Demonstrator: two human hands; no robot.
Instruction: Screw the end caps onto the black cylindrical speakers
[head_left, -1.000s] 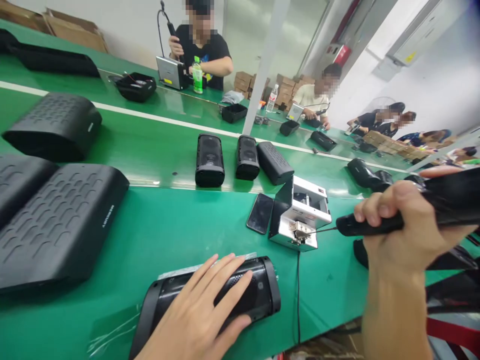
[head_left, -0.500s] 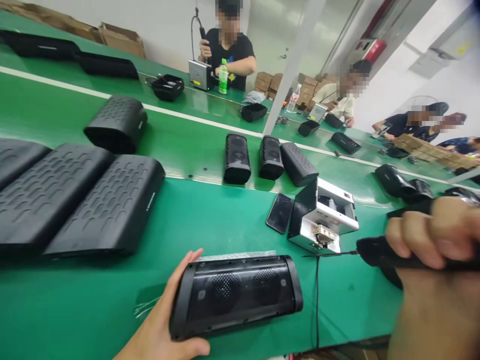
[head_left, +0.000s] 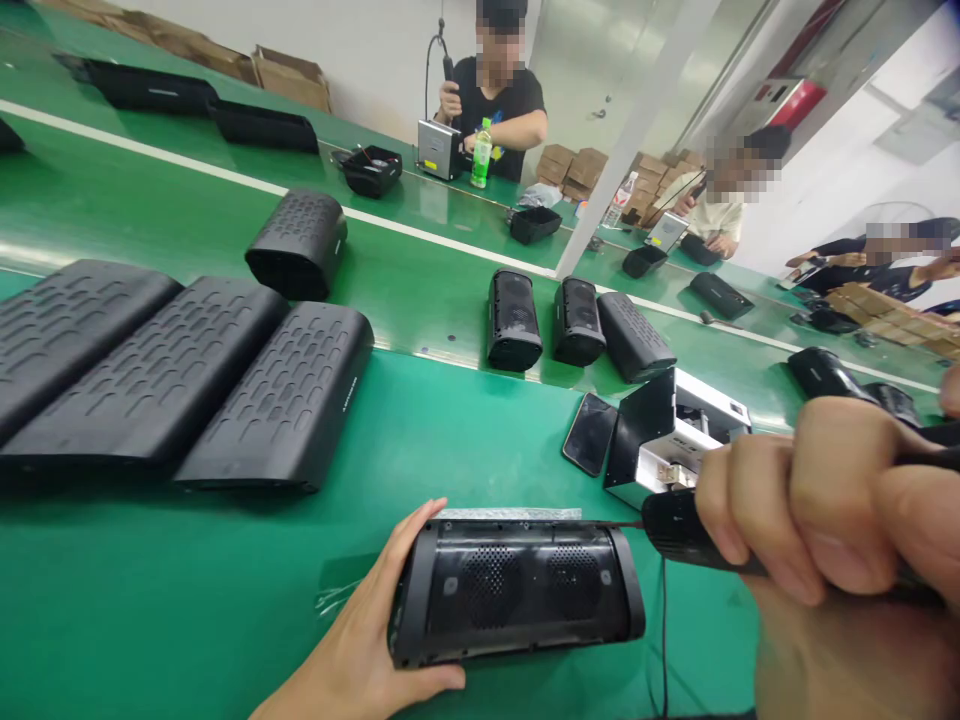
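A black speaker body (head_left: 517,590) lies on the green bench (head_left: 187,590) near its front edge, its two round drivers facing me. My left hand (head_left: 367,640) grips its left end, thumb underneath. My right hand (head_left: 825,520) is closed around a black electric screwdriver (head_left: 682,530), whose thin bit points left and touches the speaker's upper right corner. Behind the screwdriver stands a small metal screw feeder box (head_left: 675,430), with a dark phone (head_left: 590,433) lying flat beside it.
Three black grille covers (head_left: 277,400) lie side by side at the left. More speaker bodies (head_left: 514,320) stand on the conveyor belt behind. Other people sit at the far side of the line with tools, a green bottle (head_left: 481,153) and cardboard boxes (head_left: 292,78).
My left hand went from lying flat on the speaker to gripping its left end, turning the drivers toward me. The screwdriver left the feeder box and came down to the speaker's right corner.
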